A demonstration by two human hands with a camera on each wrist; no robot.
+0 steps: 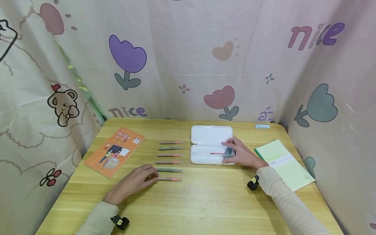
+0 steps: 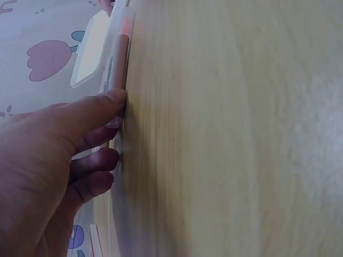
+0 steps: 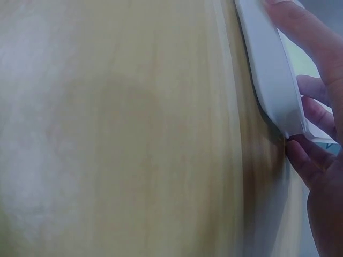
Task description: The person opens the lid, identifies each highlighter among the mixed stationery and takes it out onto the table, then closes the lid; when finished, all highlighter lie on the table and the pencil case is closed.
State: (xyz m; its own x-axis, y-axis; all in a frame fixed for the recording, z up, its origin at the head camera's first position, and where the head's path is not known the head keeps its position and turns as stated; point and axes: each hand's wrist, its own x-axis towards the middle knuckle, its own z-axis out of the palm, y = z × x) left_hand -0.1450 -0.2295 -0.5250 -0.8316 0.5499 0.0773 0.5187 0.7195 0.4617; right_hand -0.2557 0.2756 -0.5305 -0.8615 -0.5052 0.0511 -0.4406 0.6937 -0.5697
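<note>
My left hand (image 1: 136, 179) pinches the left end of the nearest pen (image 1: 170, 179) between thumb and fingers. In the left wrist view, the thumb lies on the end of this brownish pen (image 2: 122, 61) with its pink-orange band. Several similar pens, such as a green one (image 1: 170, 170), lie in a column beyond it. To their right, a white pencil case (image 1: 205, 160) stands with its lid (image 1: 211, 134) folded back. A thin red item (image 1: 216, 153) and a dark item (image 1: 228, 151) are inside. My right hand (image 1: 242, 154) grips the case's right end, thumb at the near edge.
An orange booklet (image 1: 116, 153) lies at the left of the wooden table (image 1: 199, 202). On the right, a pale green notebook (image 1: 283, 164) sits partly under my right sleeve. A small light-blue item (image 1: 262, 126) lies by the back edge, with a printed curtain (image 1: 176, 49) behind.
</note>
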